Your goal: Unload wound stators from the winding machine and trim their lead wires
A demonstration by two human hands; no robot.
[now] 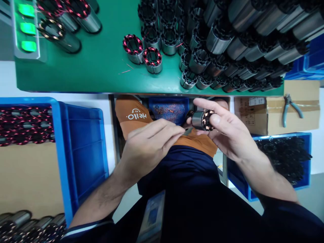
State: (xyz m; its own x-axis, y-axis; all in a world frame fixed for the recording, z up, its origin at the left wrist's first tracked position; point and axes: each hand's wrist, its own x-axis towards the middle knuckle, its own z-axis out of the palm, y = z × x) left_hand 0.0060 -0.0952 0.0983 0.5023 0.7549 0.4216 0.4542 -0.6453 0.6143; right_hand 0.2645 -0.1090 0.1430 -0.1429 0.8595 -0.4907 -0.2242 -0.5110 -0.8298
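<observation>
My right hand [227,130] is closed around a motor stator [199,120], a silver cylinder with black end insulators and copper windings at the end facing right. Its thumb presses by the windings, and the index finger stretches along the far side. Fingers bunched in a pinch, my left hand [152,145] grips a small flat grey-green piece [187,131] whose tip points at the stator's lower left side. Whether that tip touches the stator I cannot tell. Both hands are above my lap, in front of the green table edge.
The green table [101,74] carries red-wound stators [153,60] and rows of black-ended stators [199,59]. A green-lit device [27,28] stands far left. A blue crate [83,148] is at left, a bin of black parts [280,158] at right, pliers [287,108] on a carton [273,116].
</observation>
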